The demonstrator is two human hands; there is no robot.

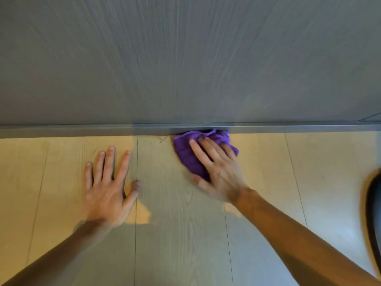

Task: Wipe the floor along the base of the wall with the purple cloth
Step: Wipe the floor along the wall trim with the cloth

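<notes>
A crumpled purple cloth (186, 153) lies on the pale wood-plank floor (165, 234), its far edge tucked against the grey skirting (82, 130) at the foot of the grey wall (185, 58). My right hand (216, 172) presses flat on top of the cloth, fingers spread toward the wall and thumb at the cloth's near edge; the hand is motion-blurred. My left hand (107, 186) rests palm-down on the bare floor to the left of the cloth, fingers apart, holding nothing. A small brownish smudge (162, 138) marks the floor by the skirting just left of the cloth.
A dark, blurred rounded object (374, 213) enters at the right edge. The skirting runs straight across the whole width of the view. Plank seams run from the wall toward me.
</notes>
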